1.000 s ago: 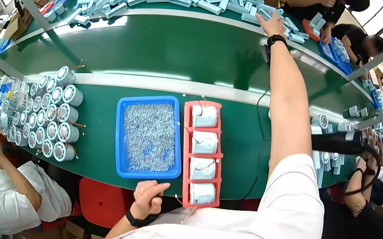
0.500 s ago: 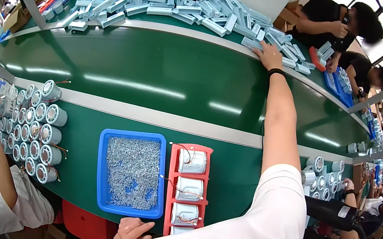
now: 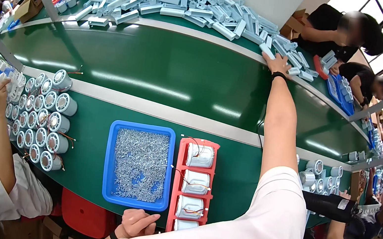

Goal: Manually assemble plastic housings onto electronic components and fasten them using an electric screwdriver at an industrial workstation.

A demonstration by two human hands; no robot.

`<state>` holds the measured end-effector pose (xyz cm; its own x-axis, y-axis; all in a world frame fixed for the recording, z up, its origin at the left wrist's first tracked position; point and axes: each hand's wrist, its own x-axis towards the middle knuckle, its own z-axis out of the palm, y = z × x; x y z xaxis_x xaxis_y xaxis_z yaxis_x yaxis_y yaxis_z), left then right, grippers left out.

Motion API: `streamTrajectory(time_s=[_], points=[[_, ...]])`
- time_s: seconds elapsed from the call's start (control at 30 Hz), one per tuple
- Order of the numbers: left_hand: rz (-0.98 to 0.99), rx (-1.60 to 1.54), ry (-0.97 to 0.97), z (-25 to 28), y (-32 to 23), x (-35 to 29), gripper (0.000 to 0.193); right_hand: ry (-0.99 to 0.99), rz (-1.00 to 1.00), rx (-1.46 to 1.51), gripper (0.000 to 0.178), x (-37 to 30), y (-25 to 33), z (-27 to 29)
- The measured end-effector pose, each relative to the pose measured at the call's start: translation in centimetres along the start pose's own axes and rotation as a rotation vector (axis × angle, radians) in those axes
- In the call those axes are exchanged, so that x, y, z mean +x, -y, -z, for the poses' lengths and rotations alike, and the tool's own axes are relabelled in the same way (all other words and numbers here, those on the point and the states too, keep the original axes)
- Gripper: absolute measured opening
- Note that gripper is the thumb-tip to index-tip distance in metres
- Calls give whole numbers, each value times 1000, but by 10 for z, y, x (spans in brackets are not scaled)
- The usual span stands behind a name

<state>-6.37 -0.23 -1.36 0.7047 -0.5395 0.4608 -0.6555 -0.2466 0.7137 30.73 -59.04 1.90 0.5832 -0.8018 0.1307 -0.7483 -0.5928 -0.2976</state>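
Observation:
My right hand reaches across the green belt to the far heap of light blue plastic housings. Its thumb and fingers close around one end of a slim housing at the heap's near edge. At the bench's front edge rests my left hand, fingers loosely curled, with nothing visible in them. Just beyond it lies a blue tray of small metal screws. A red rack beside the tray holds several pale, wired motor-like cylinders.
Several white round motor units stand stacked at left, near a person in white. More units stand at right beside a black arm-like object. A metal rail separates bench and belt. Other people work around.
The view has shifted slightly, moving the scene to the right. My right hand has drawn a little nearer, and the housing at its fingers has turned from sideways to slanted. My left hand stays curled.

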Motion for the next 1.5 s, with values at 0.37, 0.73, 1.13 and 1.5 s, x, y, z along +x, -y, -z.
streamTrajectory(time_s=[0.37, 0.73, 1.13, 1.5], points=[[-3, 1, -31, -4, -1, 6, 16, -9, 361, -189, 58, 32, -38, -12], [2, 89, -98, -9, -4, 8, 19, -427, 56, -60, 50, 38, -84, 36], [68, 255, 10, -9, -6, -4, 20, 168, 400, -327, 57, 99, -155, 54], [-144, 368, 144, -10, 119, -76, 23, 400, 517, -313, 67, 153, -159, 61]])
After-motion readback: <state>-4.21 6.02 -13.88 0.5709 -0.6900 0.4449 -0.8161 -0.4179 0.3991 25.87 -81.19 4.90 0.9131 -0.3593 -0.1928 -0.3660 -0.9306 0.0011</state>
